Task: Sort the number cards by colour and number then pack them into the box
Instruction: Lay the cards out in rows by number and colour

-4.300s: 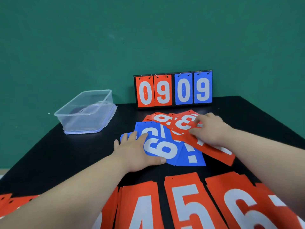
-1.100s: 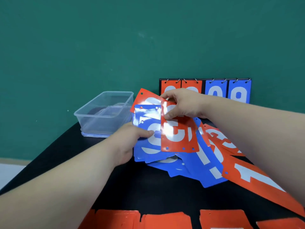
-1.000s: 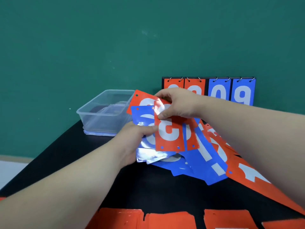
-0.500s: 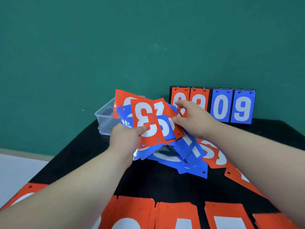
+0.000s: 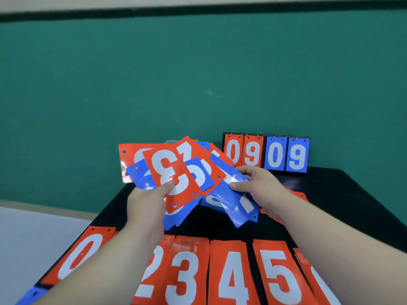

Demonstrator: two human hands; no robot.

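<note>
At frame centre the left hand (image 5: 147, 203) grips a fan of red and blue cards (image 5: 167, 168), thumb on a red 3. Just right, the right hand (image 5: 262, 190) pinches blue cards (image 5: 222, 192). Numbered red cards (image 5: 229, 276) line the bottom edge on the table (image 5: 330, 194).

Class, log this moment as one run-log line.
left hand: holds fan of red and blue plastic number cards | right hand: pinches blue card | black table: row of red cards

A raised fan of red and blue cards (image 5: 174, 172) sits behind a flat row of red cards (image 5: 231, 274).
</note>
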